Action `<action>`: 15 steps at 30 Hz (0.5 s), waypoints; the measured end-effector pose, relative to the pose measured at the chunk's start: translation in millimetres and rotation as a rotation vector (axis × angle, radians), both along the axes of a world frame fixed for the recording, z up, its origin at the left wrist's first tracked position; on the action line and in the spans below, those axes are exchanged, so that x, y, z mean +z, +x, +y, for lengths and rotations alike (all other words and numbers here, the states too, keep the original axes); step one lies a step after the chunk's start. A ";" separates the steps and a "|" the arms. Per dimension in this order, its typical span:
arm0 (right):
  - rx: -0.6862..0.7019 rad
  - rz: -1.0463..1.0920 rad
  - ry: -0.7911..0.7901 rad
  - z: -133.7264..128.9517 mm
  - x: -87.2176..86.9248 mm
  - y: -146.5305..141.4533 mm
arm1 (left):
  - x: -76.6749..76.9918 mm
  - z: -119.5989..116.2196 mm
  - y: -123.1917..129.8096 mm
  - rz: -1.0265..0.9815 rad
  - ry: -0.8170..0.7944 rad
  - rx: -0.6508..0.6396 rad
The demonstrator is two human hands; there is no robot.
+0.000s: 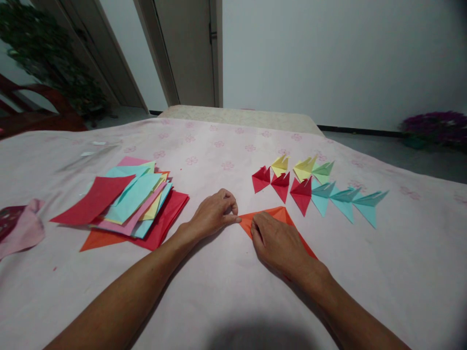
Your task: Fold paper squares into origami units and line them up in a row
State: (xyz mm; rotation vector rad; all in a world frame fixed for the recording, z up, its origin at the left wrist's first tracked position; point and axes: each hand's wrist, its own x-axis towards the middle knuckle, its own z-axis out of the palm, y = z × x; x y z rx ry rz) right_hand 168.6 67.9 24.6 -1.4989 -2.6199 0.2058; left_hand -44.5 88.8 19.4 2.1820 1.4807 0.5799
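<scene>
An orange sheet of paper [282, 212], folded to a triangle, lies on the pink flowered cloth [226, 291]. My left hand [217, 210] pinches its left corner between thumb and curled fingers. My right hand [277, 240] rests on the folded paper with its fingers curled in, covering the middle and lower part. Just beyond, to the right, stand several small folded paper figures: red ones [301, 194], yellow ones [305, 168], a green one [323, 171] and blue ones [345, 198].
A loose pile of coloured paper sheets [136, 194] lies on the left. Further left is a pink and dark red cloth piece [25, 228]. A wooden chair [40, 109] and a plant [44, 58] stand at the back left, purple flowers [438, 127] at the right.
</scene>
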 end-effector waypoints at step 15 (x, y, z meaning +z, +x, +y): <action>-0.082 0.044 -0.042 -8.7 9.3 -2.6 | -3.1 -25.7 2.4 -0.314 0.141 0.370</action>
